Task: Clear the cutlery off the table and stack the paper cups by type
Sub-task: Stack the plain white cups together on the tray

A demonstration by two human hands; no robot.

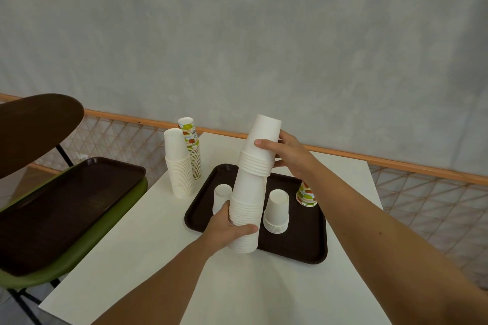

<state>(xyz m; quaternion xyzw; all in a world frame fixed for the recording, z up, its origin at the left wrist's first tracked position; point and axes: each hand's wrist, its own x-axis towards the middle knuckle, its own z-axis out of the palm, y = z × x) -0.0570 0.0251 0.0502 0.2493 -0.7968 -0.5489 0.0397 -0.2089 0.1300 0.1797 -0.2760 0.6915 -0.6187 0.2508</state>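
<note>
Head view: looking down on a white table (pixel 158 258) with a dark tray (pixel 295 248) on it.
Left hand (pixel 232 229): wrapped round the lower stack (pixel 248 187) of plain white cups, near its base, over the tray's front edge. Can't tell if the stack rests on the tray or is lifted.
Right hand (pixel 287 155): fingers curled round the upper stack (pixel 262 140), which sits mouth-down on top of the lower one and tilts a bit.
Why both hands: my guess is the two stacks are being nested into one column. It's tall and wobbly, so one hand steadies the bottom and the other guides the top.
Left on the tray: a short stack (pixel 276 211) of white cups, a white cup (pixel 221 195) just behind the left hand, and one patterned cup (pixel 306 194) mouth-down by the right wrist.
Sorted pile: tall white stack (pixel 179 166) and patterned stack (pixel 192 150) side by side at the far corner, split by type.
Cutlery: none in sight.
Off to the side: spare tray (pixel 66 206) on a green chair (pixel 79 253).
</note>
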